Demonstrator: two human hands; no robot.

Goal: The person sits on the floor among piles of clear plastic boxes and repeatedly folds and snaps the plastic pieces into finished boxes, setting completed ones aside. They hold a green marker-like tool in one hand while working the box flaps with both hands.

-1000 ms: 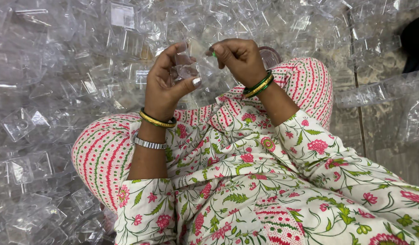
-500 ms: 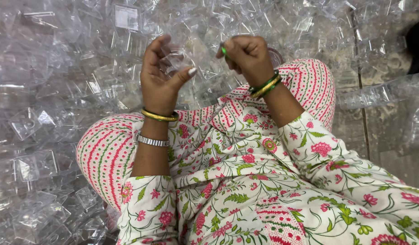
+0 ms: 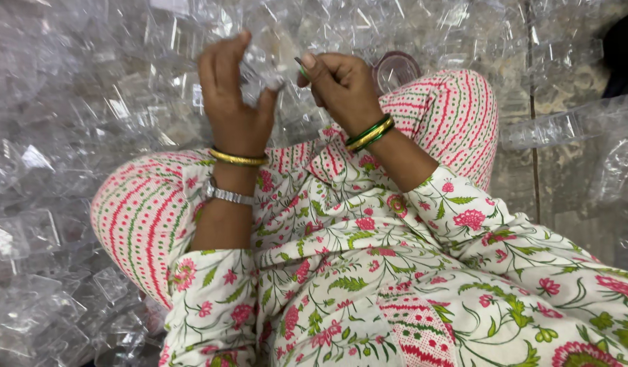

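Clear plastic piece [image 3: 263,58] sits pinched in our left hand [image 3: 233,102] above our lap, our right hand [image 3: 341,85] curled on something small and green; heaps of clear pieces [image 3: 69,102] surround us, unsorted.

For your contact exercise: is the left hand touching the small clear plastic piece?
Touching. The head view shows the left hand gripping the small clear plastic piece between thumb and fingers.

Even, soft daylight from above casts faint shadows, white glare flecks the heap of clear plastic pieces [image 3: 76,102], and motion blur smears the raised left hand [image 3: 235,102].
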